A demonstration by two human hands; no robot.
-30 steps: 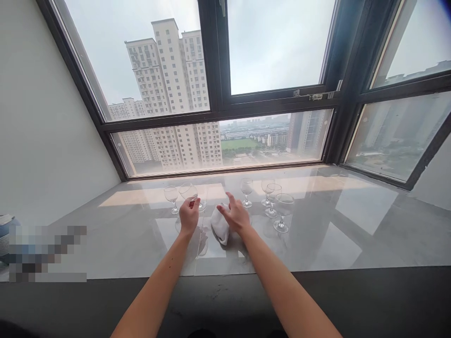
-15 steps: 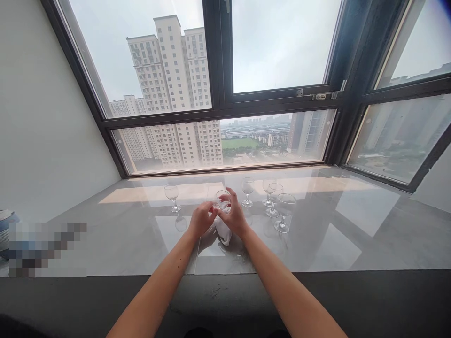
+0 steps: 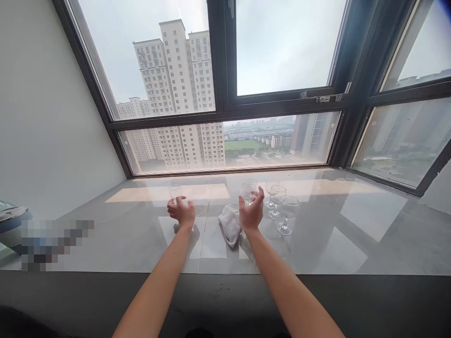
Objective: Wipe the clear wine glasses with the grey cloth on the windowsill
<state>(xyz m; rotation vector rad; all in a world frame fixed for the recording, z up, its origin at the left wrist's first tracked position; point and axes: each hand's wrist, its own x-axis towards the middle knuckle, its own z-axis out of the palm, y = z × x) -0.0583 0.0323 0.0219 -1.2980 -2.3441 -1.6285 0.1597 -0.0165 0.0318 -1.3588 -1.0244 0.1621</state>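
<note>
My left hand (image 3: 182,212) is near a stemmed glass (image 3: 174,190) on the left. Its fingers are loosely curved with the thumb apart, and they hide the glass's stem and foot. My right hand (image 3: 251,210) has thumb and fingers on either side of another stemmed glass (image 3: 248,189), whose lower part is hidden behind the hand. A further glass shows faintly right behind that one. Between my hands a crumpled white cloth (image 3: 230,225) lies on the glossy grey sill (image 3: 137,244).
Several clear stemmed glasses (image 3: 289,206) stand upright close together to the right of my right hand. At the far left is a blue and grey object (image 3: 14,225), partly blurred out. The window frame (image 3: 225,115) borders the back of the sill.
My hands have parted. The right has moved right with the glass that both were at, leaving the cloth uncovered on the sill. The left has gone over to the left glass.
</note>
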